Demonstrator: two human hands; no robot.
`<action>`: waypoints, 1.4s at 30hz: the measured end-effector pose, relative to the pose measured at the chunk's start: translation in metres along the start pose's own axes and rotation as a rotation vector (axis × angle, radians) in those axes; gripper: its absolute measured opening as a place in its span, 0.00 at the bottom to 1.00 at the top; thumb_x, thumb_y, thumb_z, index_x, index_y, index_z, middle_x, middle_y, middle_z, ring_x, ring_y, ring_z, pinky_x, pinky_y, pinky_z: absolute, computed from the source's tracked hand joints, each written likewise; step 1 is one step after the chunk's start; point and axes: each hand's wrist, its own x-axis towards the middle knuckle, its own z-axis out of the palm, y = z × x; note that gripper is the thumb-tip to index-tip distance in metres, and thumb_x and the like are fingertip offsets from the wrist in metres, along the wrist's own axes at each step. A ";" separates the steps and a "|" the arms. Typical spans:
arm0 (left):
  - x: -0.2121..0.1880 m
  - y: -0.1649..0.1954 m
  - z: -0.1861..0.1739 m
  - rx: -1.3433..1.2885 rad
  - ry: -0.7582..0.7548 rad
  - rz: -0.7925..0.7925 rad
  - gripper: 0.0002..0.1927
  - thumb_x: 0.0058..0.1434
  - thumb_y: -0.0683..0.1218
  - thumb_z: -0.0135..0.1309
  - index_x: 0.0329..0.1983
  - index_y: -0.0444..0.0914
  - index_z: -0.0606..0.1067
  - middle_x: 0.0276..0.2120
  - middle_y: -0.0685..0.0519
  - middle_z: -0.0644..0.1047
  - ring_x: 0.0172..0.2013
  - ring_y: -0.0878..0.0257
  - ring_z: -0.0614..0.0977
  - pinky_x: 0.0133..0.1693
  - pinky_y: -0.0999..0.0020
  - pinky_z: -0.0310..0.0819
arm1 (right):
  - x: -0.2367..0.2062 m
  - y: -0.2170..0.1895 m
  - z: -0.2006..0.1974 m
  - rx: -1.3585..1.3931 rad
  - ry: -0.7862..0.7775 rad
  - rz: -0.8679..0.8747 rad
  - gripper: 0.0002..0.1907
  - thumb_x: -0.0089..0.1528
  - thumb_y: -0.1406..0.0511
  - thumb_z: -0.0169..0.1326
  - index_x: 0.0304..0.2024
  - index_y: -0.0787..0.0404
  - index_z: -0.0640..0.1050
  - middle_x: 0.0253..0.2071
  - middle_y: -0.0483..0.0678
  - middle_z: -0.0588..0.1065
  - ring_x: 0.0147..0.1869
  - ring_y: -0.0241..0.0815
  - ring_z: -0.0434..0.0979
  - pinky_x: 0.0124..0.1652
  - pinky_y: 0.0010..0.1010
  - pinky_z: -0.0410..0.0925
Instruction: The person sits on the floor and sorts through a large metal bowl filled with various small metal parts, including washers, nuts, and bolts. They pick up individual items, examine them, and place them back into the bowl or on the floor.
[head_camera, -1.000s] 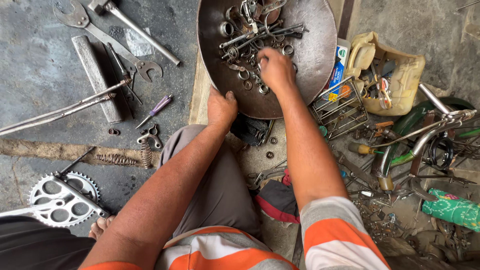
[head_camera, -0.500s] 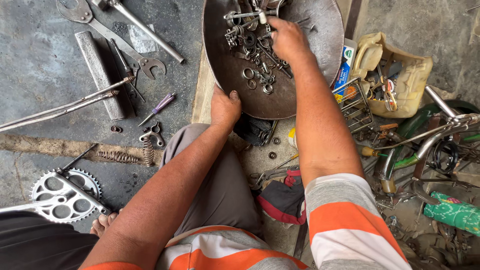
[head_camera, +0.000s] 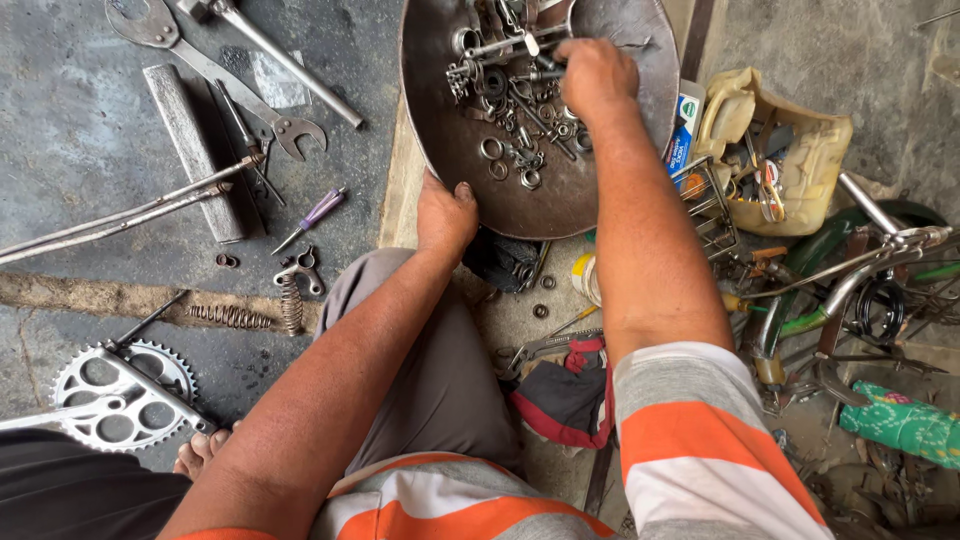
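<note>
While the left hand (head_camera: 445, 215) steadies the round dark metal pan (head_camera: 440, 150) by its near rim, the right hand (head_camera: 595, 75) digs into the heap of small steel nuts, washers and bolts (head_camera: 510, 110) inside it.

Left thumb lies over the rim and the fingers curl beneath, clamped on the pan; the right fingers are bent down among the parts, and whether they pinch anything cannot be told. The pan sits on the concrete floor (head_camera: 70, 130) just ahead of the person's knee. Well to the left lie a long open-ended steel spanner (head_camera: 215, 75), a purple-handled screwdriver (head_camera: 315, 215), a coiled rusty spring (head_camera: 230, 316) and a silver toothed chainring with crank (head_camera: 115, 400); a cut yellow plastic jug of oddments (head_camera: 800, 170) stands right of the pan.
</note>
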 end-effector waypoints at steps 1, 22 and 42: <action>-0.001 -0.001 0.000 -0.022 0.006 0.006 0.25 0.62 0.41 0.52 0.62 0.31 0.64 0.51 0.34 0.78 0.53 0.39 0.80 0.57 0.54 0.72 | -0.002 0.007 0.004 -0.031 -0.026 0.013 0.16 0.64 0.66 0.61 0.53 0.44 0.84 0.50 0.50 0.80 0.55 0.52 0.79 0.57 0.47 0.69; -0.001 0.006 -0.002 -0.014 -0.003 -0.022 0.27 0.61 0.41 0.53 0.63 0.28 0.63 0.54 0.33 0.76 0.55 0.40 0.79 0.58 0.56 0.70 | -0.055 0.053 0.030 0.087 -0.320 -0.167 0.17 0.51 0.64 0.70 0.43 0.46 0.86 0.44 0.51 0.81 0.50 0.52 0.80 0.51 0.43 0.71; -0.002 0.014 -0.006 0.010 -0.091 -0.158 0.26 0.64 0.41 0.49 0.65 0.30 0.60 0.57 0.35 0.75 0.56 0.44 0.79 0.60 0.58 0.71 | -0.089 0.045 0.055 0.342 0.023 0.052 0.11 0.64 0.63 0.59 0.50 0.47 0.83 0.39 0.49 0.81 0.44 0.46 0.80 0.47 0.40 0.72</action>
